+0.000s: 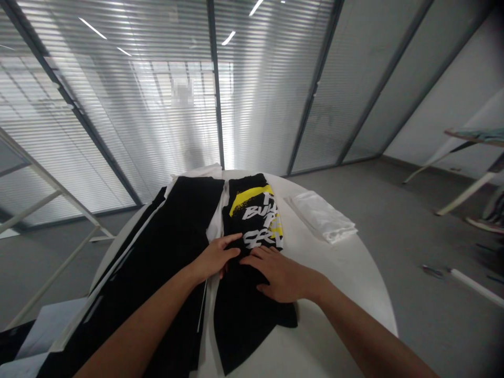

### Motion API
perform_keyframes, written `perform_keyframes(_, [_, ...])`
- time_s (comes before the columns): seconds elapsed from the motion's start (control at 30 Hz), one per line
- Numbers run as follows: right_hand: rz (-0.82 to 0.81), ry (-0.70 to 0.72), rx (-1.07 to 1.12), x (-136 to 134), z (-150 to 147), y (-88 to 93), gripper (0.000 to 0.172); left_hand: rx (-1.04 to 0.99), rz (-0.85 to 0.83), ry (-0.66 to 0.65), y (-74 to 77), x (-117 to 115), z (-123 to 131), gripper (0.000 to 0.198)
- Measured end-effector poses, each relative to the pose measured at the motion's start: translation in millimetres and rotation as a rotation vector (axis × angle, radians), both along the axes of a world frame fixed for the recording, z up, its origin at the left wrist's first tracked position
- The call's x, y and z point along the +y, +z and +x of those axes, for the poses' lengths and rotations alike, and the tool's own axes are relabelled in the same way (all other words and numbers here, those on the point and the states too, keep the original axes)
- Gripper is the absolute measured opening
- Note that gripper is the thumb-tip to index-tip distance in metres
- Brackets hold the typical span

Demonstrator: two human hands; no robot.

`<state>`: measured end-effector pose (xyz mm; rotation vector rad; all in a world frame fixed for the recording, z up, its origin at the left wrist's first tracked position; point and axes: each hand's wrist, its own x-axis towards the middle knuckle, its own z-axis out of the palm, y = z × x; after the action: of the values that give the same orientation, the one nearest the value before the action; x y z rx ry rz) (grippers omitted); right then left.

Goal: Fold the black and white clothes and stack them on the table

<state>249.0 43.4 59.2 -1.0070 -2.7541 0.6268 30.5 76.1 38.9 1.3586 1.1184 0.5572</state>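
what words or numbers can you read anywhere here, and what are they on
"BU…": white brush lettering on the folded black t-shirt with a yellow splash; the rest is cut off by the fold.
"SER…": lowest line of the same print, also cut off.
Other print lines: fragments only, not readable.
Pixelated patch on the glass wall: unreadable.

Both bare: left hand, right hand. Same for forearms, uncovered to frame edge at 7 and 5 o'clock.
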Motion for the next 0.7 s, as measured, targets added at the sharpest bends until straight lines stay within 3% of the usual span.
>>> perform_keyframes(0.23, [-0.152, 0.024, 0.193, 6, 3, 12.7, 0.05, -0.01, -0.088, -0.022, 10.2, -1, -7, 0.038])
perform_keyframes(0.4, [-0.242, 0.015, 0.188, 8, 5, 18.2, 0.039, 0.089, -0.209, -0.312, 9.1, 3, -18, 0.04])
perform_keyframes(0.5, [-0.102, -0.117, 0.148, 11, 7, 20.3, 0.021, 0.165, -0.156, -0.314, 3.2, 5, -17, 0.038])
perform_keyframes(0.6, [0.057, -0.336, 0.092, 17, 18, 20.9, 0.032, 0.199, -0.045, -0.301, 3.0, 5, -15, 0.028])
perform_keyframes(0.7, [-0.014, -0.439, -0.039, 23, 34, 17.4, 0.034, 0.138, -0.068, -0.307, 8.8, 5, -18, 0.021])
